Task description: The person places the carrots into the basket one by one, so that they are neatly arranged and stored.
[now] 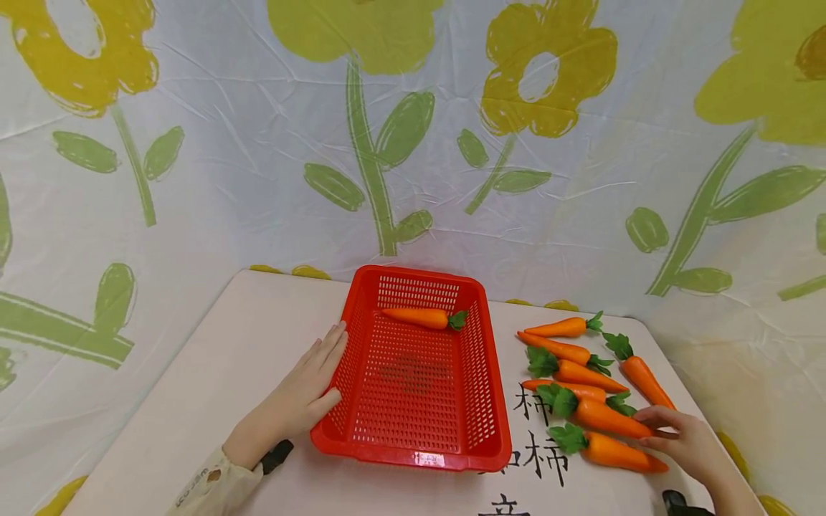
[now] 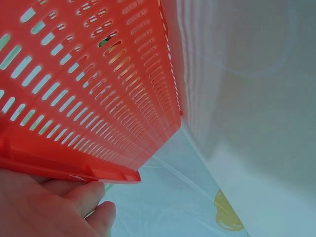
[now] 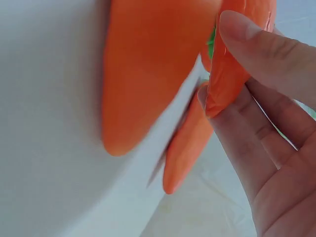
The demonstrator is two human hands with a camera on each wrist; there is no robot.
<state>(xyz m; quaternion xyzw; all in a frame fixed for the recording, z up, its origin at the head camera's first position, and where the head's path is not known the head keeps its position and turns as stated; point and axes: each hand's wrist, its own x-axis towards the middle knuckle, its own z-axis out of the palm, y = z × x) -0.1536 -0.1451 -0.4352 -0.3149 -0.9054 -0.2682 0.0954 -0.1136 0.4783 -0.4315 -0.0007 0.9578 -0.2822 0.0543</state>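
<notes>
My left hand lies along the left rim of a red plastic basket, its fingers straight and touching the edge. In the left wrist view the fingertips rest at the rim beside the slotted wall. Inside the basket, near its far wall, lies one carrot with a green leafy top. On the right, my right hand pinches the tapered end of a carrot between thumb and fingers. In the right wrist view that carrot is held over the table, close to another carrot.
Several more carrots lie around the held one, including a carrot nearest me and a slanted carrot at the right edge. Black characters mark the white table. A flower-printed cloth hangs behind.
</notes>
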